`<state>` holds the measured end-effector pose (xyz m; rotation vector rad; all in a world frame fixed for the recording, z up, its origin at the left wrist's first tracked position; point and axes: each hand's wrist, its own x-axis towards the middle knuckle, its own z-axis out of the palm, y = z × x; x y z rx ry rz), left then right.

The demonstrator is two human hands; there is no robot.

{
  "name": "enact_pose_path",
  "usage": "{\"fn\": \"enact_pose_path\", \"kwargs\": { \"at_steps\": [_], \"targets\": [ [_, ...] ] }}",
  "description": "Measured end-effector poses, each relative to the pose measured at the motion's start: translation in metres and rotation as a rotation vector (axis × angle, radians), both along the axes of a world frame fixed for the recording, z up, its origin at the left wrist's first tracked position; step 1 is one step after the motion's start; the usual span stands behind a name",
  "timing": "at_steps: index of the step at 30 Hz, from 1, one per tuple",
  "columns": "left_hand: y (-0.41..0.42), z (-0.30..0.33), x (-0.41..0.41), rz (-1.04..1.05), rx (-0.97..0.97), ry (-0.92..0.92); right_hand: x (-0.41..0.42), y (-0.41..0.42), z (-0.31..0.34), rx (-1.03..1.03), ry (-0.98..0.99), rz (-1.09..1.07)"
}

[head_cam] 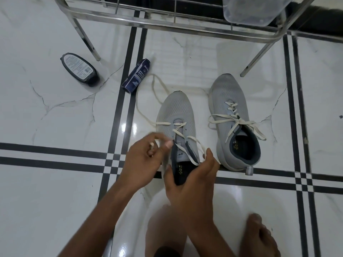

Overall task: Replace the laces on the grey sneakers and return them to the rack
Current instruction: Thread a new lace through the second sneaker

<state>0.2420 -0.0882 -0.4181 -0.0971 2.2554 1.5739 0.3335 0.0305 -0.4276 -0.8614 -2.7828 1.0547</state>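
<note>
Grey mesh sneaker point(173, 112) half-laced: my left hand point(143, 162) pinches the cream flat lace point(144, 101), my right hand point(193, 175) grips the collar. Next, I'd thread the next eyelet.

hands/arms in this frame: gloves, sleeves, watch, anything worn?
Nothing worn that shows. The left hand and right hand are bare, no gloves, and no rings visible on the fingers in view. Both forearms are bare from the wrist to the bottom edge of the frame: no sleeves, watch or bands. The left hand is partly motion-blurred, so small detail there cannot be told.
</note>
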Motion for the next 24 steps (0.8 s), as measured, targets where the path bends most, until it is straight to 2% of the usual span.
{"fn": "enact_pose_path", "kwargs": {
  "at_steps": [1, 4, 5, 6, 9, 10, 11, 12, 14, 15, 16, 17, 18, 20, 21, 22, 24],
  "targets": [
    [0.003, 0.001, 0.001, 0.031, 0.004, 0.030, 0.000, 0.000, 0.000, -0.001, -0.001, -0.006],
    [-0.002, 0.005, -0.008, 0.268, 0.208, -0.020, -0.001, -0.001, 0.001, -0.003, 0.002, -0.033],
    [-0.004, 0.006, -0.011, 0.263, 0.208, 0.005, -0.001, -0.001, 0.001, -0.001, 0.000, -0.039],
    [-0.004, 0.007, -0.013, 0.195, 0.134, 0.052, -0.001, 0.000, 0.001, -0.001, -0.002, -0.038],
    [-0.005, -0.002, -0.007, -0.092, -0.243, 0.240, -0.001, 0.001, 0.000, -0.006, -0.010, -0.011],
    [-0.004, -0.009, -0.004, -0.090, -0.264, 0.262, -0.001, 0.001, 0.000, -0.006, -0.011, -0.008],
    [-0.002, -0.011, -0.001, -0.023, -0.194, 0.208, 0.000, 0.001, 0.001, 0.000, -0.011, -0.008],
    [-0.002, -0.011, -0.001, 0.110, -0.008, 0.093, 0.000, 0.001, 0.001, 0.006, -0.011, -0.010],
    [-0.005, -0.003, -0.004, 0.372, 0.528, -0.177, 0.000, 0.001, 0.002, 0.009, -0.017, -0.017],
    [-0.007, 0.002, -0.005, 0.433, 0.718, -0.268, 0.000, 0.001, 0.002, 0.008, -0.021, -0.019],
    [-0.009, 0.003, -0.006, 0.424, 0.786, -0.311, -0.001, 0.000, 0.002, 0.010, -0.025, -0.020],
    [-0.008, 0.003, -0.006, 0.383, 0.741, -0.320, -0.001, 0.000, 0.002, 0.016, -0.027, -0.018],
    [-0.006, 0.003, -0.006, 0.298, 0.573, -0.284, -0.001, 0.000, 0.002, 0.017, -0.030, -0.014],
    [0.002, -0.003, 0.001, 0.075, 0.153, -0.070, -0.001, 0.000, 0.002, 0.002, -0.035, 0.001],
    [0.006, -0.005, 0.004, 0.010, 0.017, 0.043, 0.000, 0.001, 0.003, -0.004, -0.039, 0.003],
    [0.008, -0.008, 0.005, -0.022, -0.085, 0.131, 0.000, 0.001, 0.003, -0.001, -0.042, -0.002],
    [0.008, -0.009, -0.001, 0.044, -0.151, 0.203, 0.000, 0.001, 0.003, 0.005, -0.045, -0.012]
  ]
}}
